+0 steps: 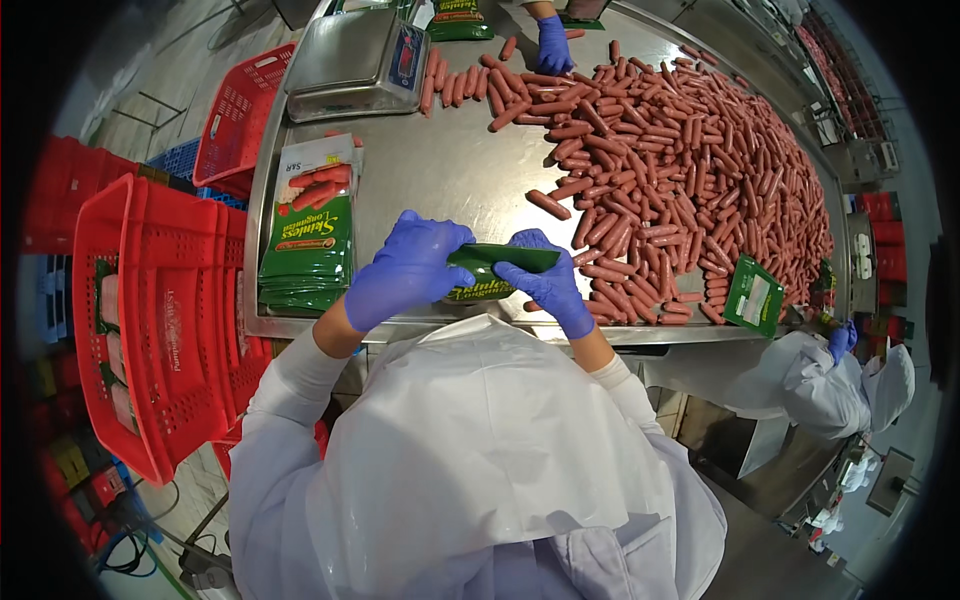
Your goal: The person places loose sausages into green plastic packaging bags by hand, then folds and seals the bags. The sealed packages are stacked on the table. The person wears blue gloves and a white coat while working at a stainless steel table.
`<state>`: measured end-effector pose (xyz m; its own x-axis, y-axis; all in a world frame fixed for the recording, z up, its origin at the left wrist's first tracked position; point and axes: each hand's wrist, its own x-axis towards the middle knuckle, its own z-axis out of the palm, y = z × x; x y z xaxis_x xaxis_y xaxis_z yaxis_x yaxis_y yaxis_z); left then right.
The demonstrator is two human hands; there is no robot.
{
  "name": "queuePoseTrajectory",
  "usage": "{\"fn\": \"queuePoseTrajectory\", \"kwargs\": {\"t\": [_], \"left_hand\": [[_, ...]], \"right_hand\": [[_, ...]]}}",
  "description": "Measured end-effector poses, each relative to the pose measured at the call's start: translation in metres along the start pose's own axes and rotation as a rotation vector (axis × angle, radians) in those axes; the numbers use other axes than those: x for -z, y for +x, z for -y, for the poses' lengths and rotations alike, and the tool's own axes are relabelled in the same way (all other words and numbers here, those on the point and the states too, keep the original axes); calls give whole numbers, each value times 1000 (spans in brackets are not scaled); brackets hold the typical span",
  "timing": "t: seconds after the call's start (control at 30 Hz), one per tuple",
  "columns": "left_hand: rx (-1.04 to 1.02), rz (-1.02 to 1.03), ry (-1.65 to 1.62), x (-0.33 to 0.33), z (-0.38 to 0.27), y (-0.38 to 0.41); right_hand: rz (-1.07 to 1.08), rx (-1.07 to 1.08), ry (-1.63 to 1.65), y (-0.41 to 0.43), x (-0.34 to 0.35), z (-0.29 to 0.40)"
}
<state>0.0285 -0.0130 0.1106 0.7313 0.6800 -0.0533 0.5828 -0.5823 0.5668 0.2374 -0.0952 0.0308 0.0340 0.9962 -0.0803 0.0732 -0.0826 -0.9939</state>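
In front of my apron, both gloved hands grip a green printed plastic pouch (480, 283) at the near edge of the steel table (465, 172). My left hand (409, 266) has the pouch's left end, its thumb along the printed front. At the other end my right hand (551, 283) pinches the upper part between thumb and fingers. How full the pouch is cannot be seen. To the left lies a stack of flat pouches (311, 232) with a sausage picture. A large heap of skinless sausages (675, 172) covers the table's right side, with some beside my right hand.
A steel weighing scale (337, 64) stands at the far left, near a short row of sausages (457, 82). Across the table a co-worker's gloved hand (553, 49) touches the heap. Red plastic crates (169, 300) flank the table. Another person (825, 382) works at right, near a green pouch (754, 296).
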Motion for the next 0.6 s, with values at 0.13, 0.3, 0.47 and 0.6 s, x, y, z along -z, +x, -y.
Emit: {"fn": "queuePoseTrajectory", "kwargs": {"t": [0.13,0.3,0.47,0.6], "left_hand": [[147,16,-154,5,17,4],[171,0,-30,15,23,-17],[-122,-306,90,-25,-10,3],[-9,-246,-101,-42,0,11]], "right_hand": [[-42,59,20,8,0,-12],[-40,141,20,12,-9,-16],[-59,98,57,19,-17,-16],[101,69,74,17,-1,-20]]}}
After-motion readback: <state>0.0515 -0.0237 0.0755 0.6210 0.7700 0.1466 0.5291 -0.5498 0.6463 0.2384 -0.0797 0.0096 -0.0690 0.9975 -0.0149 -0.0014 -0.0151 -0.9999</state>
